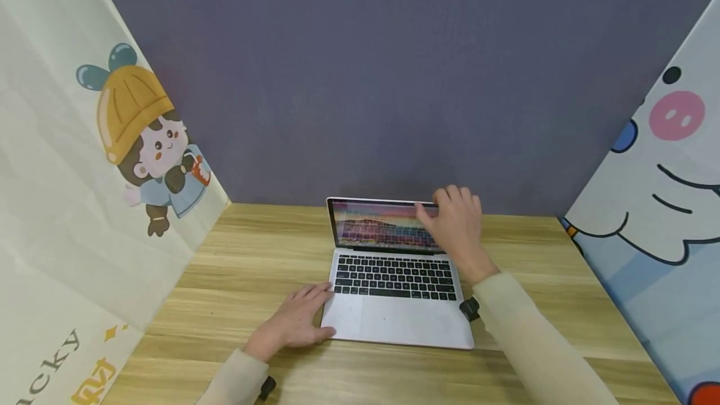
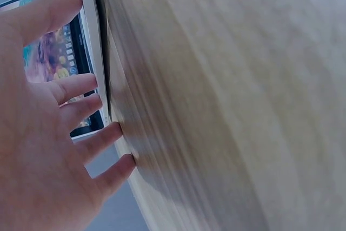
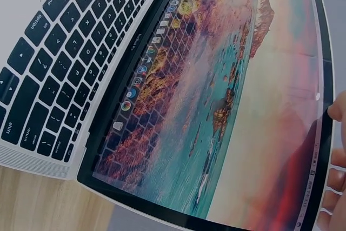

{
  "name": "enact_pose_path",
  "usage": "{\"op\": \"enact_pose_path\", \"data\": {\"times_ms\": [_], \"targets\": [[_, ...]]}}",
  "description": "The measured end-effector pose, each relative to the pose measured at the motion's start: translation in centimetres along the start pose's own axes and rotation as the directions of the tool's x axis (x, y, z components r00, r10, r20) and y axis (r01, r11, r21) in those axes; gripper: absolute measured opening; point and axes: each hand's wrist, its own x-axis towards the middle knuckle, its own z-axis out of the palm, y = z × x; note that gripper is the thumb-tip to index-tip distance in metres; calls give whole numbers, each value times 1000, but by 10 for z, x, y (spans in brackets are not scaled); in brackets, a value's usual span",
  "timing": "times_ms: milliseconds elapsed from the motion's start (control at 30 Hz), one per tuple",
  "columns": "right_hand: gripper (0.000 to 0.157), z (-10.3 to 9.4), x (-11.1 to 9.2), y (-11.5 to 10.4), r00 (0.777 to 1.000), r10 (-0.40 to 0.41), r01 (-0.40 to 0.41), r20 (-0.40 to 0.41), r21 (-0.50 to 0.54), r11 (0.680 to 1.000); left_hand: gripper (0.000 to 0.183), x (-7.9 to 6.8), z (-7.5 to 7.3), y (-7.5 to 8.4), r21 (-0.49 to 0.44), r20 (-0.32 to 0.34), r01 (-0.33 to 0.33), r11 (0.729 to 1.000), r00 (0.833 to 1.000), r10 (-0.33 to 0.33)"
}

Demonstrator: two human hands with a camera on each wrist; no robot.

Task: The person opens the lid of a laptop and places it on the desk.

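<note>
An open silver laptop (image 1: 416, 324) lies on the wooden table, its screen (image 1: 371, 224) lit with a colourful coastal picture. My right hand (image 1: 458, 227) holds the lid near its upper right corner. In the right wrist view, the thumb is at the front bezel and the other fingers (image 3: 335, 179) reach behind the lid's edge. At the left side of the laptop base rests my left hand (image 1: 298, 319), thumb near the front corner. The left wrist view shows its fingers spread, with some fingertips (image 2: 128, 160) at the table surface beside the base.
Behind the laptop, a grey-blue partition (image 1: 394, 80) rises from the back of the wooden table (image 1: 247, 255). Panels with cartoon prints flank it: a child in a yellow hat (image 1: 135, 105) at left, a pink-nosed figure (image 1: 677, 115) at right.
</note>
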Motion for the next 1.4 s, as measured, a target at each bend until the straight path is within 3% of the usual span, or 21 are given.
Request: {"op": "enact_pose_path", "data": {"times_ms": [600, 933, 1400], "targets": [[39, 17, 13, 7, 997, 58, -59, 47, 11, 998, 78, 0, -1, 0, 4, -5, -7, 1000, 1000, 7], [37, 23, 19, 10, 986, 115, -118, 119, 17, 993, 78, -1, 2, -1, 3, -10, -19, 1000, 1000, 19], [36, 30, 26, 13, 979, 129, -136, 156, 39, 990, 79, -1, 3, -1, 8, 8, 0, 1000, 1000, 0]]}}
